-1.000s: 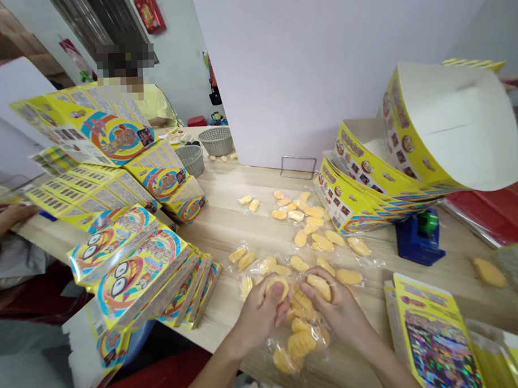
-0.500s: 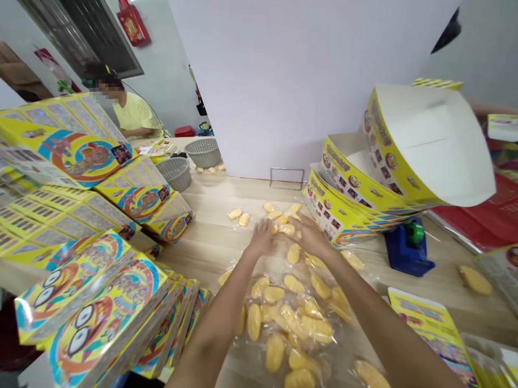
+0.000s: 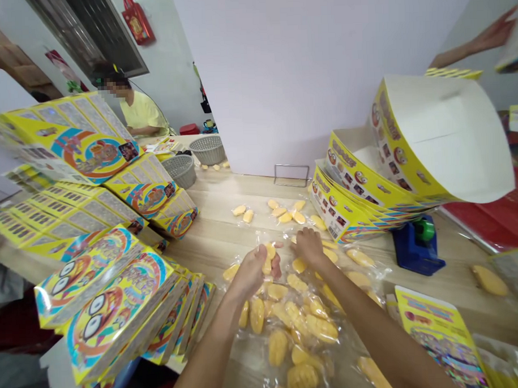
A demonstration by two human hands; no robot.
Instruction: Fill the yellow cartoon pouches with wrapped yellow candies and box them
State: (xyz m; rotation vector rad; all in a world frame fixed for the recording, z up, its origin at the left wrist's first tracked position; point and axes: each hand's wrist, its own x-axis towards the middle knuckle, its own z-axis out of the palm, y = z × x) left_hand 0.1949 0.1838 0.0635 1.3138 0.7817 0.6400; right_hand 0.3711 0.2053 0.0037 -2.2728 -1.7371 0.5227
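Observation:
My left hand (image 3: 258, 267) is closed round a yellow oval piece (image 3: 268, 257) in a clear wrapper, pinched between thumb and fingers. To its right, my right hand (image 3: 308, 246) points down with curled fingers on another wrapped yellow piece (image 3: 293, 239), mostly hidden by the fingertips. Between my forearms lies a loose heap of the same wrapped yellow pieces (image 3: 306, 319). Farther off on the wooden table (image 3: 213, 229), a small cluster of yellow pieces (image 3: 286, 217) and a separate pair (image 3: 248, 216) lie flat.
Printed yellow boxes (image 3: 114, 301) are stacked at left. Open display trays (image 3: 361, 196) nest at right, beside a blue tape dispenser (image 3: 418, 248). A wire stand (image 3: 291, 176) stands before a white panel (image 3: 314, 73). Grey baskets (image 3: 206, 150) and a person in yellow (image 3: 143, 113) are behind; another person's hand (image 3: 495, 33) shows upper right.
Both hands have drawn back from the far cluster toward me. My left hand has taken hold of a wrapped yellow piece. Another person's hand has come up at the upper right.

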